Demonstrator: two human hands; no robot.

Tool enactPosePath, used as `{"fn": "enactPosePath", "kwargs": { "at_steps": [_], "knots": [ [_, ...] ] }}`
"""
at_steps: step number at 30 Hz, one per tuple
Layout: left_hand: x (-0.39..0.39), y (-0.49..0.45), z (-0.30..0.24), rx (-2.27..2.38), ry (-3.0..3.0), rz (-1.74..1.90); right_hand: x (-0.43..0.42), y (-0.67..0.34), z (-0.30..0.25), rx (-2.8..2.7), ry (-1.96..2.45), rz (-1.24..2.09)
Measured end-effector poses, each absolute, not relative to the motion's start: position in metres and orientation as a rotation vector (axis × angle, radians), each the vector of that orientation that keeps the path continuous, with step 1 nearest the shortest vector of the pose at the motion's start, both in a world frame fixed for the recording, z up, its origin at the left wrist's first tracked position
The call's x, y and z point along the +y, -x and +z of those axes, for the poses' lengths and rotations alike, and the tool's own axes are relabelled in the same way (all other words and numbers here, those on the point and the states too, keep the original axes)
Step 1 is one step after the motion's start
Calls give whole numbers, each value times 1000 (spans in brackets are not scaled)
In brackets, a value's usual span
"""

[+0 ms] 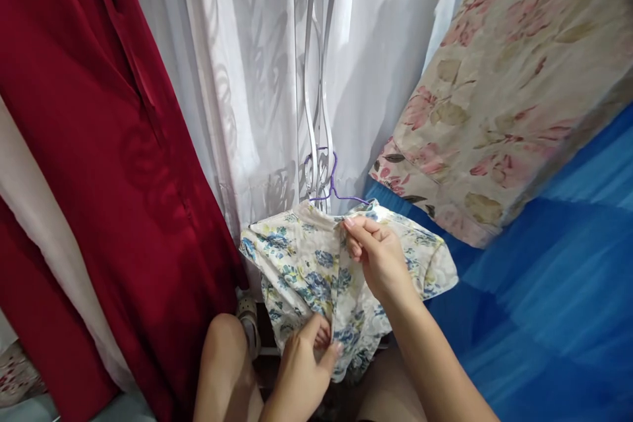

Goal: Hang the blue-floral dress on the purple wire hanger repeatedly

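Observation:
A small white garment with blue flower print [301, 264] hangs on a thin purple hanger [333, 184]. The hanger hooks onto a white metal window grille [316, 79] behind a sheer curtain. My right hand [373, 254] pinches the garment's front edge near the neckline. My left hand [306, 362] grips the same front edge lower down, fingers closed on the cloth.
A dark red curtain [109, 145] hangs at the left beside the sheer white curtain [232, 79]. A floral pillow [504, 86] leans at the right over a blue sheet [554, 290]. My bare knee [225, 349] and a white sandal [247, 316] are below.

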State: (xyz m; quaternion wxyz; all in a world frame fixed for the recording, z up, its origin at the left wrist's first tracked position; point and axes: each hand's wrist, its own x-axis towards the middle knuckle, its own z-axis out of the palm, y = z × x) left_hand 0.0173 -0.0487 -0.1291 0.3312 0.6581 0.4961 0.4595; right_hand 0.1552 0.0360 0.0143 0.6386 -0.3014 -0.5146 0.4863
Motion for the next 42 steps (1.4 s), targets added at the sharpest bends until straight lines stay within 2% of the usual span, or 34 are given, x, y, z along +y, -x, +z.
{"fn": "enactPosePath", "kwargs": {
  "at_steps": [5,8,12,19,24,27,31,36,39,42],
  "knots": [
    [-21,4,-32,1167,-1898,1676,12,-153,8,-1230,713,951],
    [4,3,12,1084,-2232,1707,8,-154,11,-1285,725,886],
    [24,-13,28,994,-2376,1683,21,-151,0,-1295,734,846],
    [37,9,36,1175,-2006,2255,34,-154,-49,-1345,826,903],
    [57,79,1,1285,-1544,2410,12,-156,-52,-1502,873,868],
    [65,106,-40,1089,-1060,2363,6,-149,-55,-1612,895,868],
    [70,105,-101,846,-492,2125,6,-140,-69,-1660,914,876],
    [60,63,-168,810,-257,1856,6,-147,-87,-1580,895,977],
    [48,36,-179,748,-155,1797,5,-157,-93,-1494,911,1023],
    [34,18,-159,668,-144,1782,4,-166,-96,-1411,953,1029]
  ]
}}
